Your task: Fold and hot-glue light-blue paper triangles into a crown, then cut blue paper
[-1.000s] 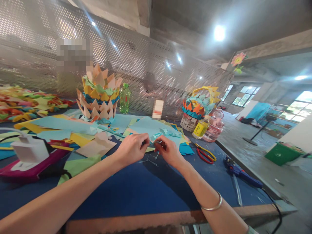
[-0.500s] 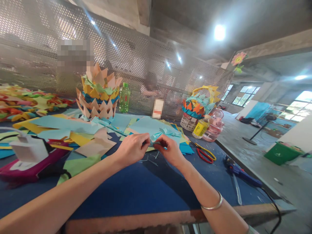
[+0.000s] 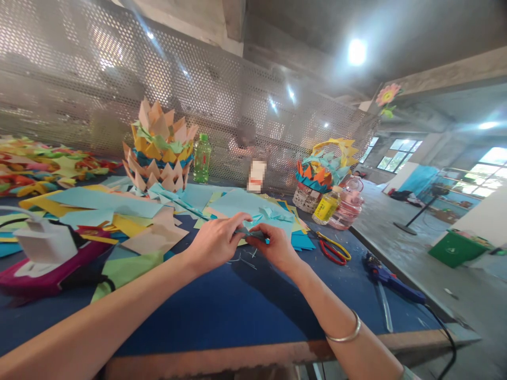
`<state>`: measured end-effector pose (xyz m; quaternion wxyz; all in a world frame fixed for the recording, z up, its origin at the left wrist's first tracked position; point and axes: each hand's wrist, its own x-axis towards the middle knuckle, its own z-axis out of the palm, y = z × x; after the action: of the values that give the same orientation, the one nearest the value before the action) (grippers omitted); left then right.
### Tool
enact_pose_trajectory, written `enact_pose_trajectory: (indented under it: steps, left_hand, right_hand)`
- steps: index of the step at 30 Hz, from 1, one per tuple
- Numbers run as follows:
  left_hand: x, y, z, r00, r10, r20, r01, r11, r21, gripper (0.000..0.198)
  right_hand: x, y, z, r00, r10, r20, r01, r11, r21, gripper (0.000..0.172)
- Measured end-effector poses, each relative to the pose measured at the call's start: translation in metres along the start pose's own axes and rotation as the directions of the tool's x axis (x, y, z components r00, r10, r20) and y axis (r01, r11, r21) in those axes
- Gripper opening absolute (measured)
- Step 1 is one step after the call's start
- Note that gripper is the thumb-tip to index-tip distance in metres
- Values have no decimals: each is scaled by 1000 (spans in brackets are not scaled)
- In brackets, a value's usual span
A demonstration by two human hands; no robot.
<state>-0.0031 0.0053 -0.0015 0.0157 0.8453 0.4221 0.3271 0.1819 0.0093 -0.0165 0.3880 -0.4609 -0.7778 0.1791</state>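
Observation:
Over the middle of the table, my left hand point(image 3: 217, 238) and my right hand point(image 3: 275, 247) meet with their fingertips pinched together. Between them is a light blue folded paper strip point(image 3: 247, 231), partly covered by the fingers. To the left of my left hand, a long blue paper piece point(image 3: 186, 203) runs off toward a pointed, folded end; whether it joins the strip I cannot tell. Light blue paper sheets point(image 3: 237, 203) lie just beyond my hands. Thin pale scraps point(image 3: 247, 260) are scattered on the blue tabletop point(image 3: 222, 311) below them.
At the back stand a folded-paper basket point(image 3: 158, 153), a green bottle point(image 3: 202, 158), a smaller basket point(image 3: 311, 192) and a yellow-labelled bottle point(image 3: 327, 207). Scissors point(image 3: 335, 250) and a blue glue gun point(image 3: 396, 282) lie right. A white charger point(image 3: 45, 240) sits on a magenta power strip point(image 3: 39, 279) left.
My left fingers have lifted and stretched a little over the strip, and my right fingers have shifted slightly. More of the long blue piece shows on the left.

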Motion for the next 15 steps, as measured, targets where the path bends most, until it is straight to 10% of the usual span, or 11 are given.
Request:
enact_pose_trajectory:
  steps: [15]
  left_hand:
    - [1,-5,6,998,40,56,-40,999,-10,19]
  right_hand:
    - [-4,-4,6,996,-90,-3,89,991,-98,5]
